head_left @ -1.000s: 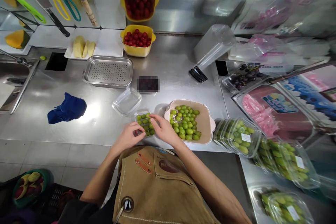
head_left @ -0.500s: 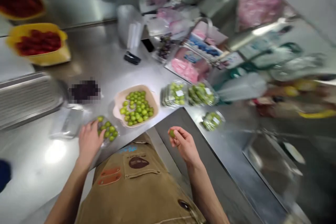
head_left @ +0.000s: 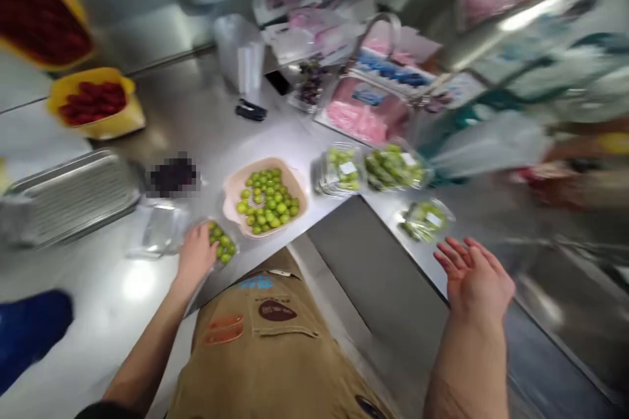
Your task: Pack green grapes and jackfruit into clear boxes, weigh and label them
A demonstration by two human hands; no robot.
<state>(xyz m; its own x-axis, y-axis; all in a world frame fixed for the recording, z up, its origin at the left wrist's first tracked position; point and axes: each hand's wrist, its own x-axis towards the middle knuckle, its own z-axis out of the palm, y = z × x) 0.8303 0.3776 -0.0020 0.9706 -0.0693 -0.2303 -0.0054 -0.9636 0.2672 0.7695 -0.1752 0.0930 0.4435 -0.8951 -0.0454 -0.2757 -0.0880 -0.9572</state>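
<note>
A clear grape punnet is clamped by the left hand's fingers. The right hand is held open, fingers apart, near a packed punnet.

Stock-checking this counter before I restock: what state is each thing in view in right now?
Left hand: resting on the grapes in the small tub.
Right hand: open, fingers spread, holding nothing.
Small clear tub: lidless as far as visible, holding green grapes.
Beige tray: holding loose green grapes.
Clear plastic container: appears empty, though blurred.
Grape packs: closed, filled, labelled.
</note>
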